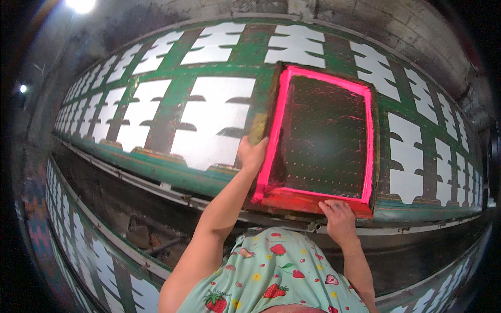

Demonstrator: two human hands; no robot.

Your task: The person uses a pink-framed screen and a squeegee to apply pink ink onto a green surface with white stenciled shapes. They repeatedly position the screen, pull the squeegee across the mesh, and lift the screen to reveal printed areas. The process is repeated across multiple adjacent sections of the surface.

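Observation:
A screen printing frame (pixel 326 135) lies over the green table in front of me, its dark mesh bordered with bright pink. My left hand (pixel 251 153) is closed at the frame's left side, around a worn yellowish block (pixel 257 129) that looks like a handle; whether it is fixed to the frame I cannot tell. At the near right corner, my right hand (pixel 338 216) grips the reddish front edge of the frame, thumb and fingers bent over it. Left of the frame is a white cut piece (pixel 214 117) with curved notches, lying flat. Whatever lies beneath the frame is hidden.
The long green table (pixel 172 68) carries rows of similar white pieces, such as one (pixel 406 156) right of the frame. A metal rail (pixel 167 190) runs along its near edge. Another table with white pieces (pixel 104 255) stands at lower left. A rough wall (pixel 396 26) rises behind.

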